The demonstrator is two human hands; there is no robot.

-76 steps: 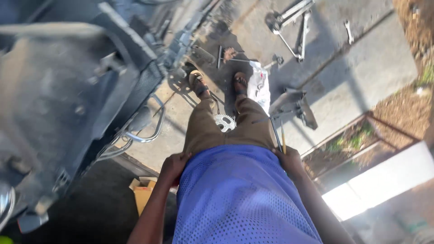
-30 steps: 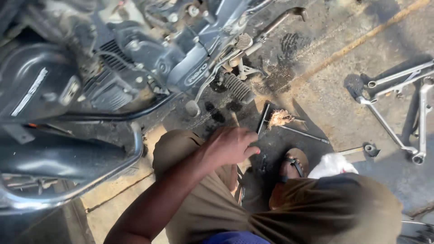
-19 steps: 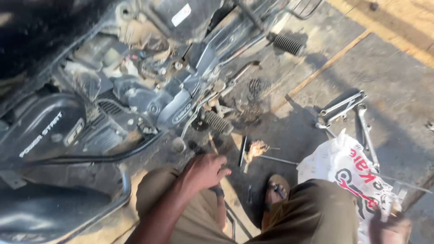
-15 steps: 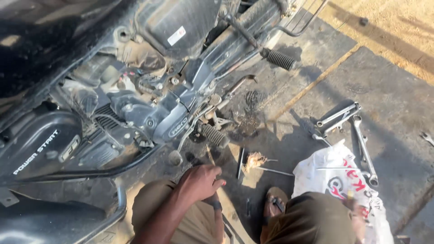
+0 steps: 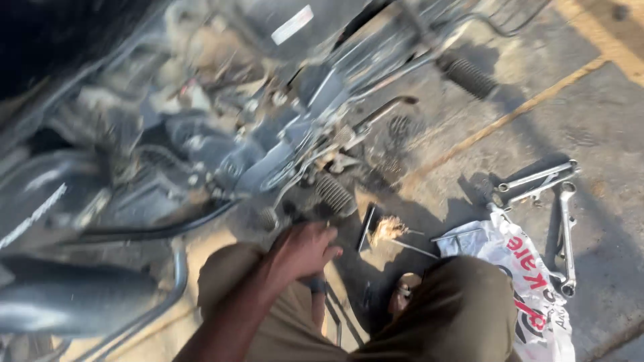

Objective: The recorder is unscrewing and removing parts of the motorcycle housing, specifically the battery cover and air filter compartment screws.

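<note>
A dark-handled tool (image 5: 314,285) stands roughly upright beside the ribbed footpeg (image 5: 333,194). Blur hides its tip; probably a screwdriver.

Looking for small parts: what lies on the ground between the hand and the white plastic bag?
In the head view, between left hand and bag: a dark flat bar, a frayed tuft.

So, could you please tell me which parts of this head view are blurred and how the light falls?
Head view: the grey motorcycle engine is smeared by motion blur, the left hand is slightly soft, the silver spanners on the concrete are fairly sharp; hard sunlight throws dark shadows beneath the bike, and the upper left corner is nearly black.
</note>
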